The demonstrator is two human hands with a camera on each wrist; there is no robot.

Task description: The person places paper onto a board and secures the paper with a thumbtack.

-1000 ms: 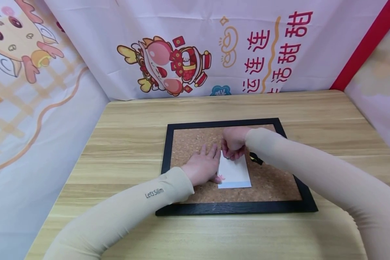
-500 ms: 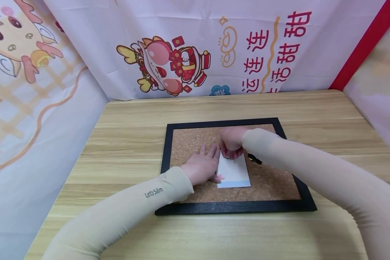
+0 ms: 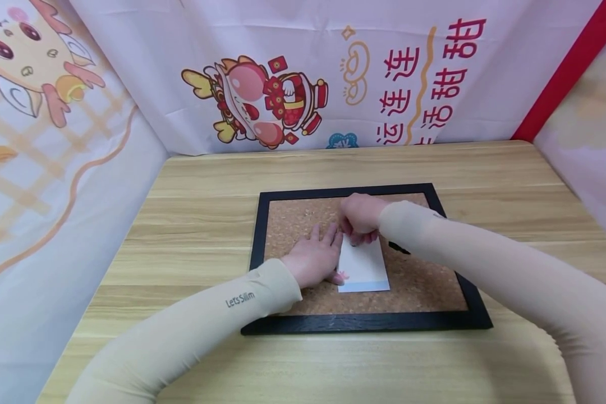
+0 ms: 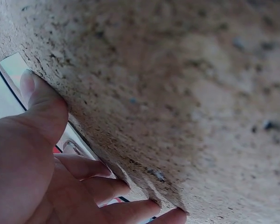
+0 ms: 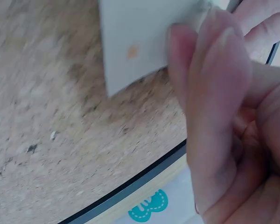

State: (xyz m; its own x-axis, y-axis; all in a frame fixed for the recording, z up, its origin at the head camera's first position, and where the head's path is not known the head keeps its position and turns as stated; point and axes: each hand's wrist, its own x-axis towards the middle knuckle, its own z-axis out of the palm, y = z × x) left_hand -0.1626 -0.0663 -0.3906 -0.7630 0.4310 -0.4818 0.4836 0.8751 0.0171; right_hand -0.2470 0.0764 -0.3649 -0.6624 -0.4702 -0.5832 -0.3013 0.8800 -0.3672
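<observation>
A white paper card [image 3: 365, 269] with a blue band and a pink print lies on a black-framed cork board [image 3: 419, 289]. My left hand [image 3: 314, 259] lies spread along the card's left side, with the thumb on its lower left corner and the fingers on the cork. At the card's top, my right hand [image 3: 359, 217] is curled and pinches a small push pin [image 5: 206, 5], mostly hidden by the fingertips. In the right wrist view the card's corner stands slightly off the cork. The left wrist view shows the left fingertips [image 4: 151, 207] touching the board.
The board rests on a wooden table [image 3: 202, 224]. A small black item [image 3: 399, 248] shows under my right wrist, partly hidden. Printed cloth [image 3: 303, 33] hangs behind the table and at both sides.
My right hand has shifted slightly and its knuckles have risen a little, still at the card's top. The left hand and the card have stayed in place.
</observation>
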